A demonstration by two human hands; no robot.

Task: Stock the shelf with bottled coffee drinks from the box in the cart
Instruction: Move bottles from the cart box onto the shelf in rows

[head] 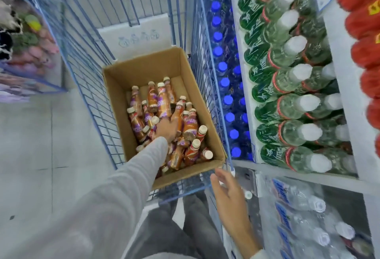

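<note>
An open cardboard box stands in the blue wire cart. It holds several small brown and purple coffee bottles with cream caps, lying jumbled. My left hand, in a grey sleeve, reaches down into the box and rests on the pile, fingers spread over the bottles; whether it grips one I cannot tell. My right hand hangs open and empty just outside the cart's near right corner, beside the shelf.
The shelf on the right carries rows of blue-capped bottles, green bottles with white caps and red packs. Wrapped water bottles lie on the lower tier. A white carton stands behind the box. Grey floor lies left.
</note>
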